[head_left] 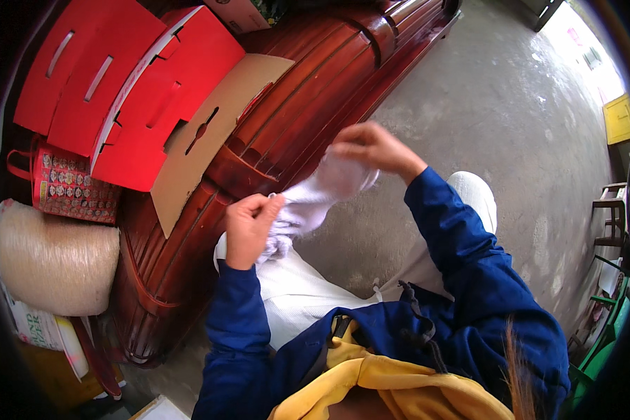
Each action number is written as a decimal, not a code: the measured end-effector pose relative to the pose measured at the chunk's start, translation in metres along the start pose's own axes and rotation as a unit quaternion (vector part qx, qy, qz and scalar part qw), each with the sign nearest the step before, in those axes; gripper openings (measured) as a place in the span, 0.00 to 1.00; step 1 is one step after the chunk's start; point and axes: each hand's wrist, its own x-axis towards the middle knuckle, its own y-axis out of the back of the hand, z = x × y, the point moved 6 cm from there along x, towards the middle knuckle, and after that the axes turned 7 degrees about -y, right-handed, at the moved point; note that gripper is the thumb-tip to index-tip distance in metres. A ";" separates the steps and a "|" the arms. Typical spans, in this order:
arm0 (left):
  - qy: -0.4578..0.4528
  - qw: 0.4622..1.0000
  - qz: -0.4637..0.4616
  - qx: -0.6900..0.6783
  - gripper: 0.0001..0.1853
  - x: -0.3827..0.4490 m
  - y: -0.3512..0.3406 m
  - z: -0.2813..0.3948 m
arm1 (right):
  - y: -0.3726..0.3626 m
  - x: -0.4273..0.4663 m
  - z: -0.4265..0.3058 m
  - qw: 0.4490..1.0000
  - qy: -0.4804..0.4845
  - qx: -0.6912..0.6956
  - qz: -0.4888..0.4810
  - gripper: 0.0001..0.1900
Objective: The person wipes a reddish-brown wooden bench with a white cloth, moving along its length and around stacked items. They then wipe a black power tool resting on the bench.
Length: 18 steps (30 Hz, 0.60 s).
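Note:
A piece of pale, whitish-lilac knitted fabric (310, 202) stretches between my two hands above my left thigh. Its right end is blurred, and its lower left part hangs in folds. My left hand (251, 226) pinches the edge between thumb and fingers. At the upper right end, my right hand (370, 149) has its fingers curled on the fabric, with motion blur over the fingertips. What kind of article the fabric is cannot be made out. Below it are my white ribbed trousers (315, 291).
On my left runs a glossy reddish-brown wooden bench (299, 79). Red cardboard boxes (189, 79) stand on it, one with an open brown flap (210, 131). Near them are a red patterned bag (73, 181) and a large wrapped roll (58, 257). A wooden stool (611, 212) stands far right on the concrete floor (525, 131).

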 end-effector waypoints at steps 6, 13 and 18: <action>0.029 0.972 -0.181 -0.146 0.24 0.012 -0.052 0.004 | -0.044 -0.027 -0.057 0.983 0.108 -0.101 -0.112 0.09; 0.039 0.957 -0.175 -0.228 0.11 0.014 -0.058 0.014 | -0.019 -0.018 -0.025 0.976 0.045 -0.126 -0.171 0.23; 0.024 0.956 -0.114 -0.268 0.09 0.034 -0.047 0.027 | 0.025 0.000 0.057 0.983 -0.063 -0.062 -0.159 0.24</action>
